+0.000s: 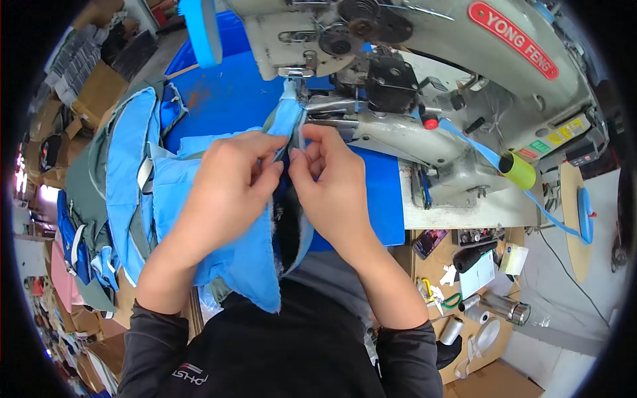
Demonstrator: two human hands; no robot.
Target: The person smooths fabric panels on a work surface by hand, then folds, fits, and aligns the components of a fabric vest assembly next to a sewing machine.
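A light blue fabric piece (245, 265) with frayed edges and a dark lining hangs from the needle area of a sewing machine (424, 126). Its narrow upper end sits under the presser foot (296, 71). My left hand (232, 179) pinches the fabric edge just in front of the needle area. Close beside it, my right hand (328, 179) pinches the other side of the same edge, thumb against fingers. Blue binding tape (471, 142) runs from a blue roll (584, 213) through a yellow-green tube (517, 172) towards the machine.
More blue and grey sewn fabric (126, 179) is heaped at the left. A blue board (219, 99) covers the work surface. Lower right, a drawer holds a phone (430, 243), green-handled scissors (452, 302), a thread spool (452, 330) and a metal flask (505, 308).
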